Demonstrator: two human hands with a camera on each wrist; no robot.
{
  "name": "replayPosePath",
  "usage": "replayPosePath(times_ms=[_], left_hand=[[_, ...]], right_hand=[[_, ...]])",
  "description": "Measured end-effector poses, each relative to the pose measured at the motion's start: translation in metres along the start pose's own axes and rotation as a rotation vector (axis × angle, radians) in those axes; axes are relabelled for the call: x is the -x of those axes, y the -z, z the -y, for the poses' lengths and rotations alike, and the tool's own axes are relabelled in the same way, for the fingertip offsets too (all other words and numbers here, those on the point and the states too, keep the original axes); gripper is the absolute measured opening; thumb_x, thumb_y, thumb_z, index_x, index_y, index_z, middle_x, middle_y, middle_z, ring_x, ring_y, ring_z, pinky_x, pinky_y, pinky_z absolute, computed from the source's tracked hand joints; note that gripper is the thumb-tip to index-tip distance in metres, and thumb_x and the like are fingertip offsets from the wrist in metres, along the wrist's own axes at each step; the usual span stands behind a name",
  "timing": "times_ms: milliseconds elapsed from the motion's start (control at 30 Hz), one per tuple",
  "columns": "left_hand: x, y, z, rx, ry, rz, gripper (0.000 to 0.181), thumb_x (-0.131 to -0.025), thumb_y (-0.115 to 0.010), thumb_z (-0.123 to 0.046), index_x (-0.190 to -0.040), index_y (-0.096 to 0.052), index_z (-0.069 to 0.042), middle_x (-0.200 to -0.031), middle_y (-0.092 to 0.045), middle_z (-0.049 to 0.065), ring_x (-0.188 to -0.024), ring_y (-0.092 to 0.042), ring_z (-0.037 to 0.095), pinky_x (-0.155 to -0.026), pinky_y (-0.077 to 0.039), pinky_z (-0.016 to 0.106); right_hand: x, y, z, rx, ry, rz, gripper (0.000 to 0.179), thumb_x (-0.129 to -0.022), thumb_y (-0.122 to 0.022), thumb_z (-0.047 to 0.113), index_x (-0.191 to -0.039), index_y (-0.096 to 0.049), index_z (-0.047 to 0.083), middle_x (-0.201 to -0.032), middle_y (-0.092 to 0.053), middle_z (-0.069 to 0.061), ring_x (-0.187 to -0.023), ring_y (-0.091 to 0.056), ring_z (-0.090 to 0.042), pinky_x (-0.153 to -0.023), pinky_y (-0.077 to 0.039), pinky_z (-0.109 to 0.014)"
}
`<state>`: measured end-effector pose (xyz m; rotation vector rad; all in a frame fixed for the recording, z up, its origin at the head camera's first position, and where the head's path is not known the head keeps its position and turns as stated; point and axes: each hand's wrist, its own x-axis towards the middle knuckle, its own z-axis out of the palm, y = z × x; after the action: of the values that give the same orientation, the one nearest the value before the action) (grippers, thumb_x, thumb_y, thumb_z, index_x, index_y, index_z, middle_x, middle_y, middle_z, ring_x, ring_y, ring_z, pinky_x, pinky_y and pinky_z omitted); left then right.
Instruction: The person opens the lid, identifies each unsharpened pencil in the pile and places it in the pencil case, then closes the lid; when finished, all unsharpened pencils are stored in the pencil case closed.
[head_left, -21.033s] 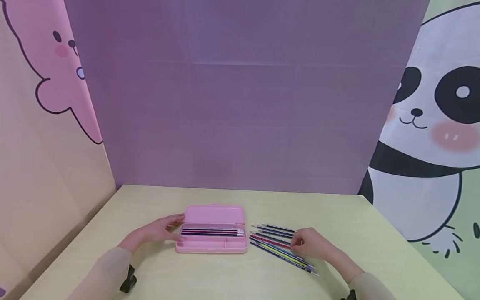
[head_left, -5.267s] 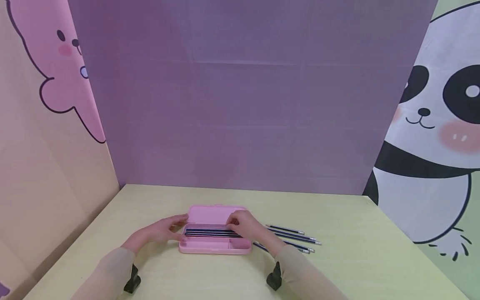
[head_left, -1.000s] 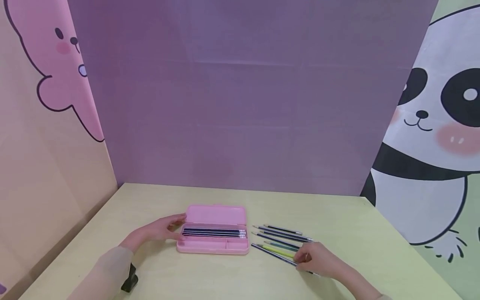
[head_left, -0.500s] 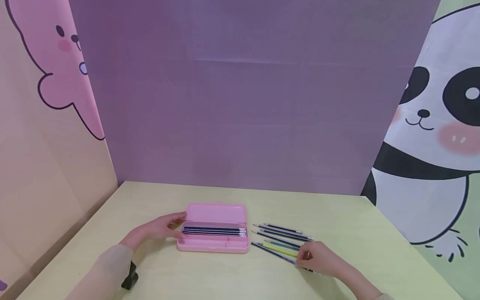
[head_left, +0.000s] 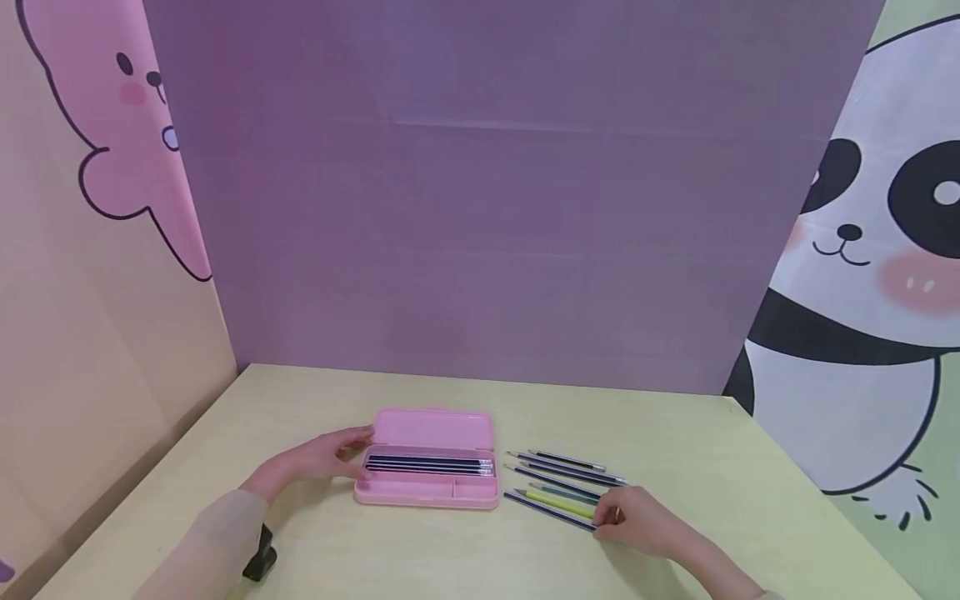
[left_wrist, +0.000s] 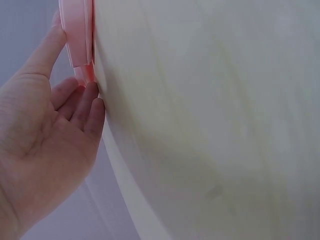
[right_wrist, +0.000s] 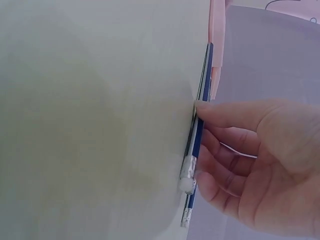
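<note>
A pink pencil case [head_left: 401,492] lies open on the table, with several dark striped pencils [head_left: 427,465] side by side in its rear compartment. My left hand [head_left: 318,458] rests against the case's left end, thumb along the tray and relaxed fingers by the lid [head_left: 432,428]; the left wrist view shows this touch on the case [left_wrist: 77,35]. To the right, my right hand [head_left: 637,521] pinches a dark blue pencil [head_left: 551,511] between thumb and fingers. In the right wrist view its white eraser end [right_wrist: 188,185] points away from the case.
Beside the case lie several loose pencils: dark striped ones [head_left: 566,475], a yellow-green one [head_left: 558,503] and a greenish one [head_left: 566,492]. The pale wooden table [head_left: 420,554] ends at a purple backdrop [head_left: 480,208].
Since the oldest frame, a red pencil and others have left the loose group. Five seconds ago my right hand was over the case; now it is back at the loose pencils. My left hand stays put.
</note>
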<state>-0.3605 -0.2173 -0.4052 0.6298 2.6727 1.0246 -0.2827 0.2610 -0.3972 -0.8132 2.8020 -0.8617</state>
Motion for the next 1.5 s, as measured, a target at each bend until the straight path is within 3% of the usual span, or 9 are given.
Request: replayPosePath(times_ms=[200,600,933,1200,1500], left_hand=[[-0.001,0.002,0.002,0.001,-0.032,0.0,0.085,-0.081,-0.073,-0.035,-0.145,-0.03,-0.001,-0.146,-0.037,0.02,-0.131,-0.038,0.039,-0.11,-0.031,0.053],[-0.001,-0.001,0.003,0.006,0.002,0.003,0.086,-0.079,-0.073,-0.038,-0.146,-0.031,-0.005,-0.146,-0.038,0.018,-0.132,-0.038,0.038,-0.11,-0.03,0.053],[0.0,-0.001,-0.001,-0.007,0.012,0.003,0.086,-0.081,-0.072,-0.038,-0.147,-0.029,-0.004,-0.147,-0.037,0.018,-0.132,-0.037,0.038,-0.11,-0.03,0.053],[0.0,-0.001,-0.002,-0.003,0.041,0.0,0.086,-0.08,-0.072,-0.039,-0.147,-0.03,-0.007,-0.148,-0.036,0.017,-0.134,-0.035,0.037,-0.111,-0.03,0.053],[0.0,-0.002,-0.001,0.006,0.033,0.0,0.086,-0.079,-0.073,-0.038,-0.147,-0.03,-0.006,-0.148,-0.036,0.017,-0.133,-0.036,0.038,-0.11,-0.032,0.052]], right_hand=[[-0.001,0.0,0.0,0.043,-0.006,-0.031,0.007,-0.081,-0.07,0.013,-0.078,-0.063,0.012,-0.071,-0.056,0.009,-0.063,-0.045,0.003,-0.054,-0.042,-0.018],[0.001,0.006,0.004,0.075,0.01,-0.157,0.006,-0.084,-0.068,0.013,-0.083,-0.062,0.01,-0.076,-0.059,0.008,-0.065,-0.048,0.003,-0.055,-0.045,-0.018],[-0.009,0.009,0.004,0.074,0.054,-0.25,0.004,-0.085,-0.067,0.01,-0.082,-0.064,0.01,-0.078,-0.059,0.007,-0.066,-0.048,0.003,-0.055,-0.045,-0.018],[-0.02,0.014,0.014,0.069,0.043,-0.297,0.003,-0.085,-0.068,0.01,-0.085,-0.065,0.009,-0.078,-0.06,0.003,-0.067,-0.052,-0.001,-0.057,-0.047,-0.019],[-0.032,0.016,0.026,0.086,0.061,-0.317,0.004,-0.086,-0.067,0.011,-0.086,-0.065,0.008,-0.079,-0.059,0.004,-0.067,-0.051,-0.002,-0.056,-0.046,-0.019]])
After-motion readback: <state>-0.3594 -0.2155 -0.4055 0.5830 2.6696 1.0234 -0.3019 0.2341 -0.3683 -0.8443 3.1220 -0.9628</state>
